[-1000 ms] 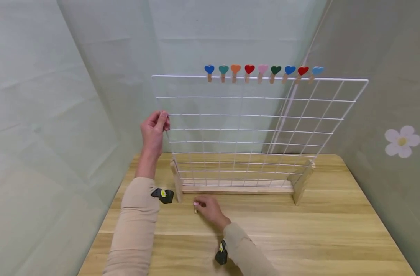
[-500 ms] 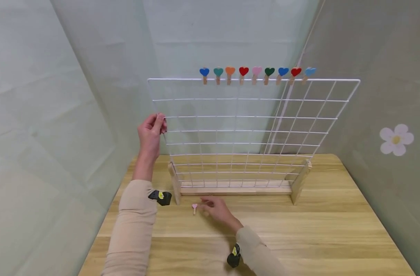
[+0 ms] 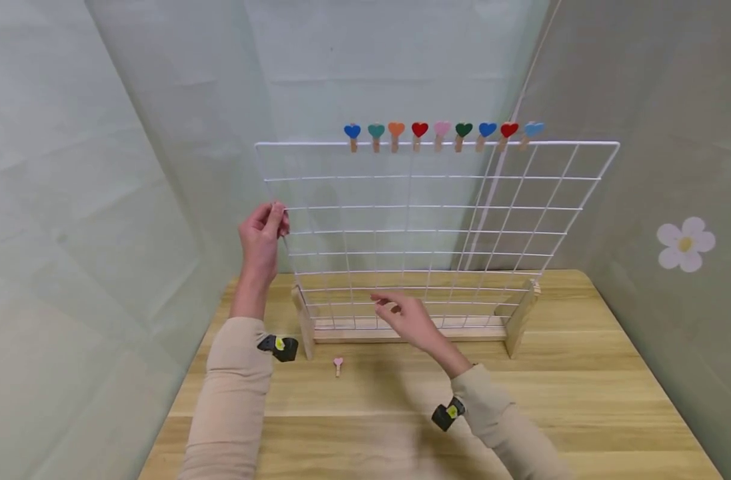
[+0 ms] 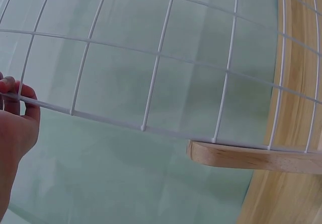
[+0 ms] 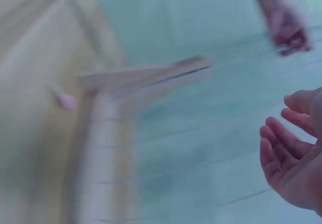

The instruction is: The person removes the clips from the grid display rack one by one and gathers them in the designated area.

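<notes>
Right hand (image 3: 404,319) lifted off table (image 3: 581,393), empty, fingers relaxed; pink heart clip (image 3: 338,364) left lying. Left hand (image 3: 261,235) still pinching wire grid (image 3: 437,220) edge.

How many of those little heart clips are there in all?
10. Nine heart clips are clipped in a row along the top wire of the white grid; one pink clip lies on the table in front of it. None seem hidden.

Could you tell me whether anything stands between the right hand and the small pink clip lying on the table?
Nothing visible does. The right hand hangs empty above the table, and the pink clip lies on bare wood to its left, before the grid's wooden base.
</notes>
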